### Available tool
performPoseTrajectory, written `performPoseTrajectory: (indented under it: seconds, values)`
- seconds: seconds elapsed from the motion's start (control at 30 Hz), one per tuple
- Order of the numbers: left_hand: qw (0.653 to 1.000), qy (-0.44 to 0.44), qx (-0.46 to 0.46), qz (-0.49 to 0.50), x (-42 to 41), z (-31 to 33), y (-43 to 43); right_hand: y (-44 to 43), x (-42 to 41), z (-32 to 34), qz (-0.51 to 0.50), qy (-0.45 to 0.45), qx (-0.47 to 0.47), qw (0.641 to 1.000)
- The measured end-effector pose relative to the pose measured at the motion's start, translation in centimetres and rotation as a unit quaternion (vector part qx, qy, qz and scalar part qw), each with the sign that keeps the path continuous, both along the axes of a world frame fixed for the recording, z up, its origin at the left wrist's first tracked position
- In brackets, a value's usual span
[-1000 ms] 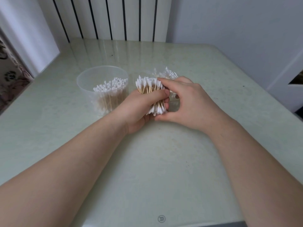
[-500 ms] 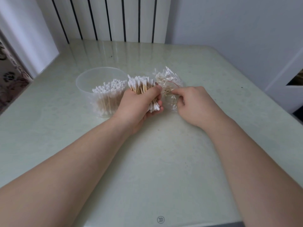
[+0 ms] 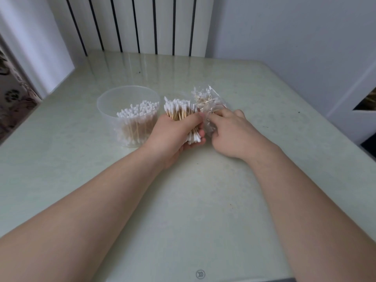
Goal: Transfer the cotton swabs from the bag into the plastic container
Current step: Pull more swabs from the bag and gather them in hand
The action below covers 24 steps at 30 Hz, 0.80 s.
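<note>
squeeze firmly with the left grip (image 3: 175, 133), curled round the middle of the bundle of cotton swabs (image 3: 179, 108), so no sticks slide out. lift upright over the rim of the plastic container (image 3: 107, 119) just to the left and lower tips-up beside the standing swabs (image 3: 138, 110) inside. pin the crinkled clear bag (image 3: 210, 102) to the surface (image 3: 203, 200) with the right grip (image 3: 230, 131), pinching its near edge. thin wooden sticks, white cotton at both ends, packed dense and fanning a little at the top; held between container and bag, just beside both. probably a few sticks left in the bag.
</note>
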<state>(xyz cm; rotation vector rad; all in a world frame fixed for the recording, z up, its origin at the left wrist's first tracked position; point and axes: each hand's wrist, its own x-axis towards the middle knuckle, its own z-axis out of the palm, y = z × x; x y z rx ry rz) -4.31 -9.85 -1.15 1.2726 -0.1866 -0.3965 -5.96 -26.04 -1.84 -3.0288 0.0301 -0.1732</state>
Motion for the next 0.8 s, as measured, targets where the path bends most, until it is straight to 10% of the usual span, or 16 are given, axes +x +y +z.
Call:
performPoseTrajectory:
  seconds: [0.8]
  values:
    - [0.999,-0.001,0.034,0.034,0.1,-0.1,-0.2,-1.0,-0.8,1.0,0.032,-0.105,0.058,0.992]
